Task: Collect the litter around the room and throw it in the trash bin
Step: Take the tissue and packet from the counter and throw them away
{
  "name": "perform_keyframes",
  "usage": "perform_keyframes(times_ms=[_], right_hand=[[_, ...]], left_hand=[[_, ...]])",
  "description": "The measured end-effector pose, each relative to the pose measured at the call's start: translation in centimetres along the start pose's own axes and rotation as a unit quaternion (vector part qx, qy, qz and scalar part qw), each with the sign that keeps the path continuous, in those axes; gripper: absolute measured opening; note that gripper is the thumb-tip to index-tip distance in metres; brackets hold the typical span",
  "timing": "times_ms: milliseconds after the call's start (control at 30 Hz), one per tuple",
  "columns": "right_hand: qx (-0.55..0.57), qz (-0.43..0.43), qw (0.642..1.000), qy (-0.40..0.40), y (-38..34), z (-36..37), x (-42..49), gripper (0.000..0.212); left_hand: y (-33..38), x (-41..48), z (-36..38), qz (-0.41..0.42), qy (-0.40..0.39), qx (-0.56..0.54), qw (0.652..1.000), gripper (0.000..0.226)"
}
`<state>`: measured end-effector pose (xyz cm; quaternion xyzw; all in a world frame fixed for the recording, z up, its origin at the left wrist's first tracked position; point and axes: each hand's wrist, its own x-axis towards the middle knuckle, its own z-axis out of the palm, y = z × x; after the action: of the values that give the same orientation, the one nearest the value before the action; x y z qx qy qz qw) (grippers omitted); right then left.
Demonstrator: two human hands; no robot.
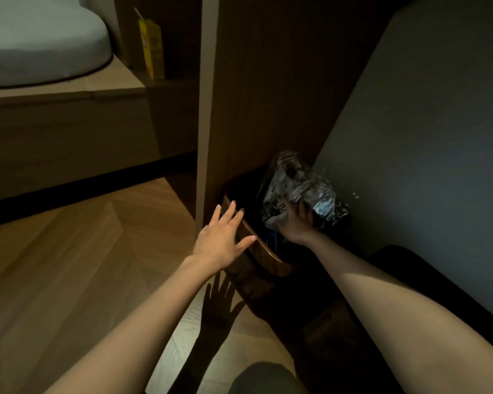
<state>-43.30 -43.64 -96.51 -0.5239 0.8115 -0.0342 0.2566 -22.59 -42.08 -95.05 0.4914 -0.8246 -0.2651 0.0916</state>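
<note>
Right hand is gripping crumpled, shiny clear plastic litter over the dark bin; left hand is hovering, fingers spread.

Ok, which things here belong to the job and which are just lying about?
Job: crumpled plastic wrapping, gripped by the right hand; wooden trash bin beneath it; left hand, open by the bin's rim.
Lying about: yellow drink carton with straw on the shelf, maybe litter for later; grey cushion.
</note>
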Motion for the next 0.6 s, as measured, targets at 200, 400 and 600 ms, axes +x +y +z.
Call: perform_keyframes(times_ms=[200, 400, 600], right_hand=[[-0.042, 0.037, 0.983, -0.173, 0.3, 1.2, 0.7, 0.071], [-0.044, -0.036, 0.996, -0.072, -0.4, -0.5, -0.7, 0.067], [0.021, -0.113, 0.991, 0.069, -1.5, -4.0, -4.3, 0.040]], left_hand=[[-0.2, 0.0, 0.1, 0.007, -0.011, 0.028, 1.000, 0.069], [0.0, 0.3, 0.1, 0.002, 0.002, 0.035, 0.999, 0.064], [-0.1, 0.2, -0.6, 0.018, 0.041, 0.071, 0.996, 0.057]])
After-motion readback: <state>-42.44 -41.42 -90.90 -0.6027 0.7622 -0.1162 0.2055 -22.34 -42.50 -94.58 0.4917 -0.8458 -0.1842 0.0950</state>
